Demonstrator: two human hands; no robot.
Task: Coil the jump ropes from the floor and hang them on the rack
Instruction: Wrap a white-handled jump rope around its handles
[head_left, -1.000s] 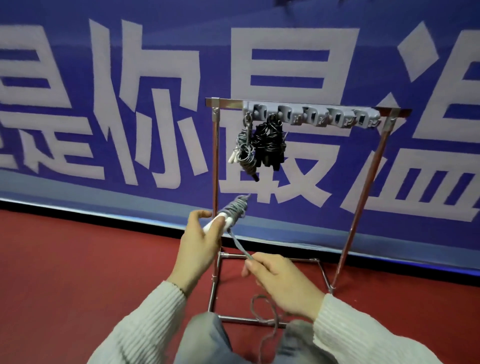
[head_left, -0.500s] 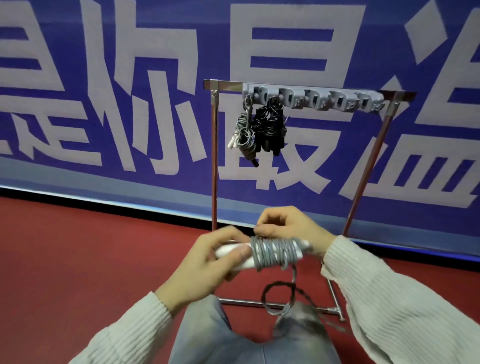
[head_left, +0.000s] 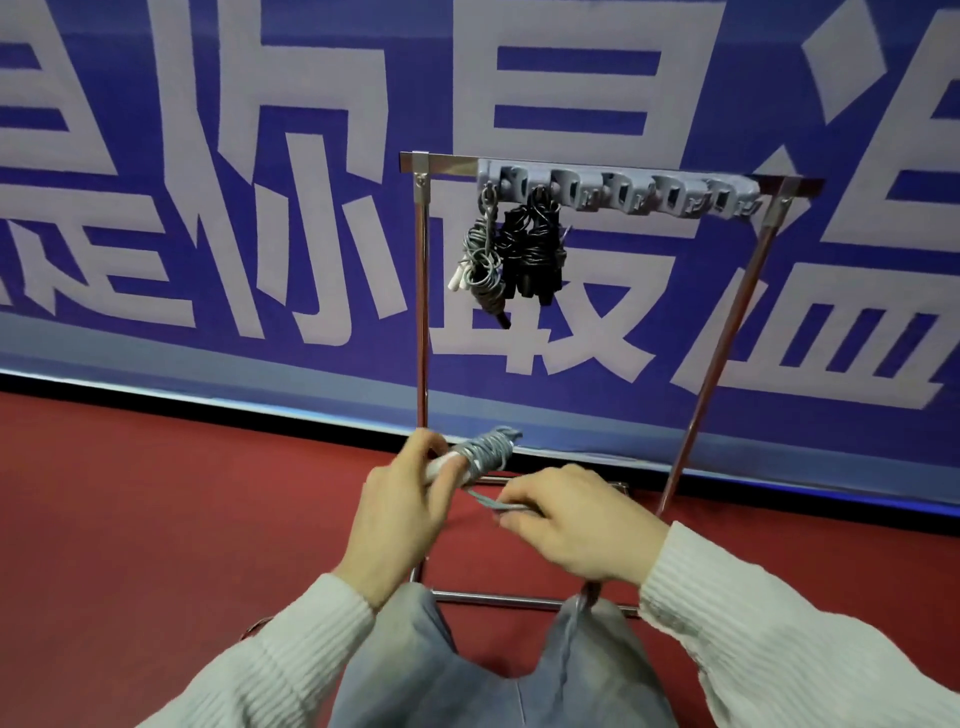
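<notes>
1. In front of the rack (head_left: 422, 332), low centre of view: grey jump rope (head_left: 485, 453) w/ white handle (head_left: 441, 466), cord wound round the handle. Long axis runs diagonal, lower-left to upper-right, wound end pointing up and away toward the banner (head_left: 208, 208).
2. Left hand (head_left: 400, 506): forearm rises from lower left, white knit sleeve (head_left: 270, 660). Grip closed round the handle end, thumb on top, fingers curled under.
3. Right hand (head_left: 582, 525): comes in from right, back of hand up, just below and right of the bundle. Grip pinches a loose strand of the grey cord; strand runs taut up-left to the coil.
4. Rack behind: grey hook strip (head_left: 618, 192) on the top bar. Hung grey rope (head_left: 480, 260) and black rope (head_left: 532, 254) hang side by side at its left end.
5. Red floor (head_left: 156, 519) under everything; grey trouser knees at bottom centre.
</notes>
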